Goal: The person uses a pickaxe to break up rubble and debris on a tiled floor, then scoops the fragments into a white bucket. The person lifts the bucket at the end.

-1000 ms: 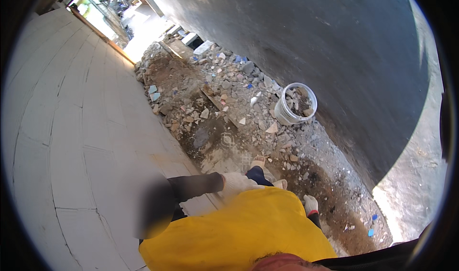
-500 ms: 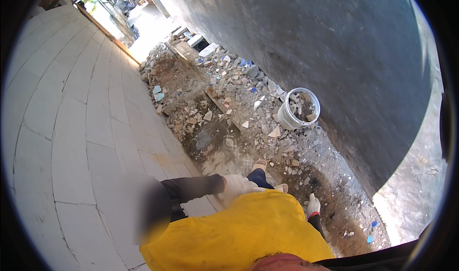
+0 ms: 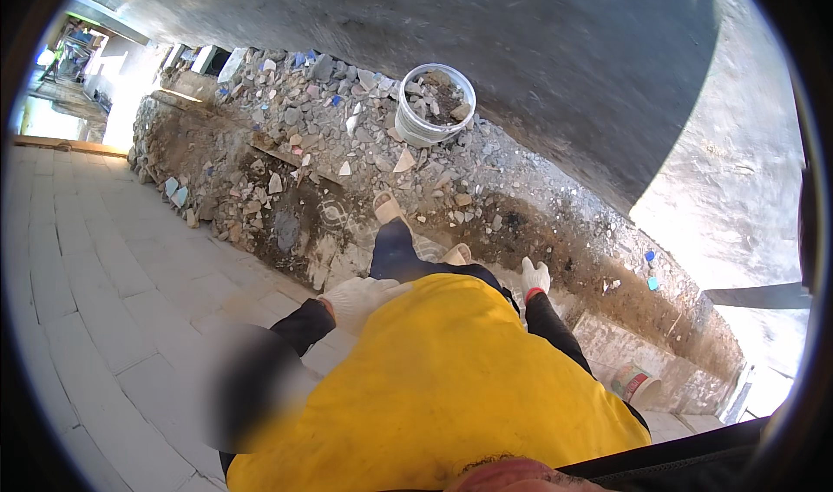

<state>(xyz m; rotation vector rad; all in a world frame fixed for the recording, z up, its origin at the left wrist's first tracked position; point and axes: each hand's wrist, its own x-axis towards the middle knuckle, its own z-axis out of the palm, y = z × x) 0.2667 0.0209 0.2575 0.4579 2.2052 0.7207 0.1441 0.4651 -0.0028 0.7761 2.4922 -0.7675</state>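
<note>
My left hand (image 3: 360,303), in a white knit glove, lies flat against the side of my yellow shirt (image 3: 451,362) near the thigh, fingers stretched and holding nothing I can see. My right hand (image 3: 536,278), gloved in white with a red cuff, hangs at my right side over the dirt. Its fingers look loosely apart, with nothing visible in them. Ahead, beyond the reach of both hands, stands a white plastic bucket (image 3: 423,131) filled with broken rubble (image 3: 442,97). My sandalled feet (image 3: 388,207) are on the dirty ground.
Broken tile and stone rubble (image 3: 295,110) covers the strip along a dark grey wall (image 3: 555,67). A narrow wooden strip (image 3: 273,154) lies in it. Pale paving (image 3: 113,266) runs along the left. A second, smaller bucket (image 3: 635,383) sits at the lower right.
My view has turned right, so the bucket and rubble appear farther left and higher. The smaller bucket has come into view. Both hands stay close to my body.
</note>
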